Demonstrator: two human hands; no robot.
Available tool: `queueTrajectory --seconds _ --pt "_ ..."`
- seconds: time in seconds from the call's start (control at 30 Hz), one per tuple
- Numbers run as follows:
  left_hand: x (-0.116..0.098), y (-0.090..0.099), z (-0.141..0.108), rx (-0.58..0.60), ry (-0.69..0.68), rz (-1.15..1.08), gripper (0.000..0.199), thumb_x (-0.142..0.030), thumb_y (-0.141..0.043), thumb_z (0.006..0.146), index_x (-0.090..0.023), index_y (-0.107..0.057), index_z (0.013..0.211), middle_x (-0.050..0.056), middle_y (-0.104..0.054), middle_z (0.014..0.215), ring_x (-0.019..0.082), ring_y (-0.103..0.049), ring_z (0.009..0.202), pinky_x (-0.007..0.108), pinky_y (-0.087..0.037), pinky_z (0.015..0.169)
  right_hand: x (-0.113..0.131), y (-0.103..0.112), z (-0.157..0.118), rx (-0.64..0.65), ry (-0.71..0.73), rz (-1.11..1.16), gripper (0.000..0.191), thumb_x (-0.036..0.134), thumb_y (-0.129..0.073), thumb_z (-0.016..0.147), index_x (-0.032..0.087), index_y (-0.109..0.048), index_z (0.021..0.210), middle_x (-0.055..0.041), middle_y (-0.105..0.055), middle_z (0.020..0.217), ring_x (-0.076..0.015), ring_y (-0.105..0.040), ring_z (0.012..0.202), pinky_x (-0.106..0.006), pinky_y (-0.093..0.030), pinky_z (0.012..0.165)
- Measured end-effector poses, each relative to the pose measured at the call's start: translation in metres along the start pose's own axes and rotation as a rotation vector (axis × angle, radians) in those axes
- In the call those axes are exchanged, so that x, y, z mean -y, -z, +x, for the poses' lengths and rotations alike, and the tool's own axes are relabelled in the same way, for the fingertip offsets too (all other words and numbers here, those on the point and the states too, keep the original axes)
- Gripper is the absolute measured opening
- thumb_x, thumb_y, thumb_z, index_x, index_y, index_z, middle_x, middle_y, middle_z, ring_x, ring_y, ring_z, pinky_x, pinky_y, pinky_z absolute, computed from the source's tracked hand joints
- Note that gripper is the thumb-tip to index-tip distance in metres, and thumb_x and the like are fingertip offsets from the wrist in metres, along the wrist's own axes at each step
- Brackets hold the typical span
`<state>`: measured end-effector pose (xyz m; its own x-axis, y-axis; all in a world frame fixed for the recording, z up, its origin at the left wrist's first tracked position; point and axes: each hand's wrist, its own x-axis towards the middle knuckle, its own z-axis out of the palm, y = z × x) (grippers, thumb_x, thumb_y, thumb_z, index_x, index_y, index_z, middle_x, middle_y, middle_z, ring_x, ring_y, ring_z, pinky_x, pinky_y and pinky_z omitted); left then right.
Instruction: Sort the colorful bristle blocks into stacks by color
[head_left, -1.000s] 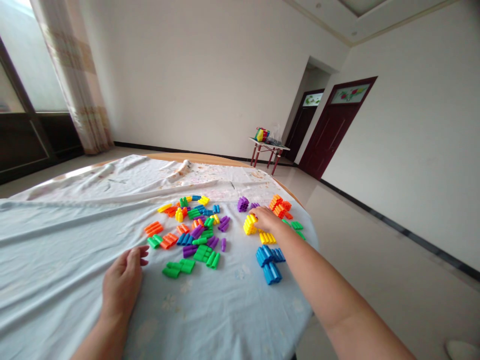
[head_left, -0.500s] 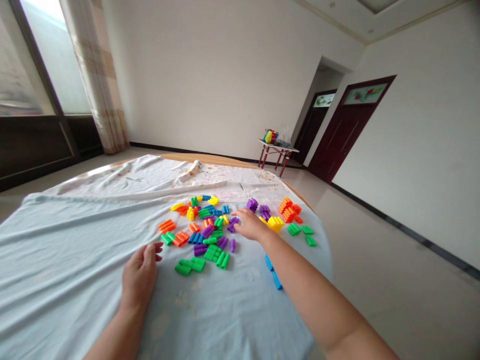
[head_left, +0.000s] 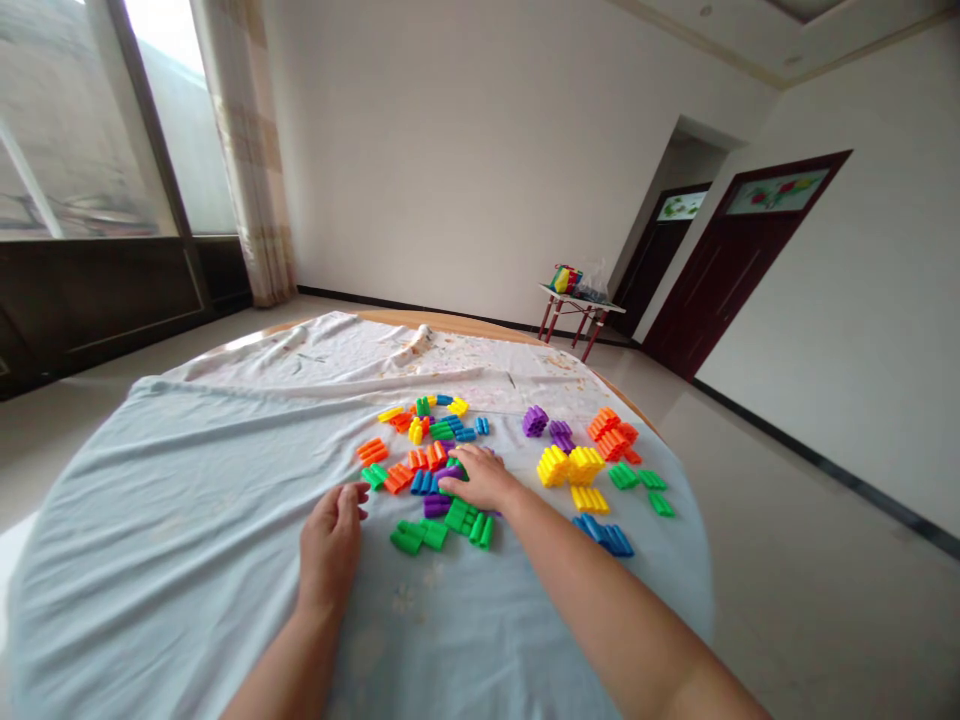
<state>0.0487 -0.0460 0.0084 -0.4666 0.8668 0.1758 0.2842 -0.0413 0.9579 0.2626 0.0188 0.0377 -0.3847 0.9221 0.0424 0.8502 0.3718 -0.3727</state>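
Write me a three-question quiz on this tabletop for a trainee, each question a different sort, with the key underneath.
1. True or false: the right hand is over the mixed pieces, while the left hand is to their left.

2. Which colour is the cluster just right of the purple pieces?
A) blue
B) orange
C) yellow

3. Fill in the blank: the three separate pieces to the right of the yellow group are all ____.

Key: 1 true; 2 B; 3 green.
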Motion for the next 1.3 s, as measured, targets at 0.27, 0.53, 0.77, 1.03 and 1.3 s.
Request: queueTrajectory --seconds 0.27,0.53,0.77,1.03,1.3 --pt "-0.001 -0.002 -0.001 -0.004 0.016 -0.015 0.045 -0.05 -0.036 0.075 -0.015 -0.064 0.082 0.006 -0.063 0.074 0.019 -0.056 0.064 0.031 -0.045 0.063 0.022 0.031 -0.013 0.005 0.107 0.016 0.036 0.048 -0.059 0.081 0.027 -0.065 0.109 -0.0036 -0.065 0.113 -0.0241 -0.055 0.11 -0.038 -0.037 0.096" --pt "0.0 -0.002 0.0 -0.014 0.015 -0.011 0.046 -0.05 -0.036 0.074 -0.015 -0.064 0.082 0.007 -0.063 0.075 0.019 -0.056 0.065 0.031 -0.044 0.063 0.031 0.01 0.002 -0.09 0.076 -0.01 0.038 0.031 -0.056 0.082 0.021 -0.06 0.118 -0.0076 -0.059 0.123 -0.0229 -0.05 0.115 -0.036 -0.037 0.098" --pt "-0.001 -0.002 -0.001 -0.012 0.026 -0.014 0.047 -0.051 -0.036 0.073 -0.014 -0.064 0.083 0.008 -0.062 0.074 0.02 -0.056 0.064 0.032 -0.045 0.063 0.049 -0.006 0.026 -0.095 0.124 -0.065 0.039 0.021 -0.048 0.083 0.023 -0.056 0.121 -0.0047 -0.055 0.13 -0.0211 -0.046 0.121 -0.036 -0.034 0.101" --pt "-0.001 -0.001 0.0 -0.01 0.01 -0.007 0.046 -0.049 -0.036 0.074 -0.014 -0.064 0.084 0.007 -0.063 0.075 0.019 -0.056 0.065 0.031 -0.045 0.063 0.078 -0.027 0.032 0.089 0.259 -0.178 0.027 0.027 -0.052 0.083 0.025 -0.062 0.109 -0.0057 -0.061 0.118 -0.028 -0.046 0.117 -0.057 -0.021 0.103" --pt "0.0 -0.001 0.001 0.005 0.016 0.015 0.046 -0.049 -0.035 0.075 -0.015 -0.064 0.086 0.007 -0.063 0.077 0.02 -0.056 0.065 0.031 -0.045 0.064 0.074 -0.001 -0.002 -0.087 0.287 -0.152 0.043 0.04 -0.067 0.072 0.025 -0.062 0.112 -0.0077 -0.056 0.107 -0.0274 -0.047 0.108 -0.043 -0.034 0.095"
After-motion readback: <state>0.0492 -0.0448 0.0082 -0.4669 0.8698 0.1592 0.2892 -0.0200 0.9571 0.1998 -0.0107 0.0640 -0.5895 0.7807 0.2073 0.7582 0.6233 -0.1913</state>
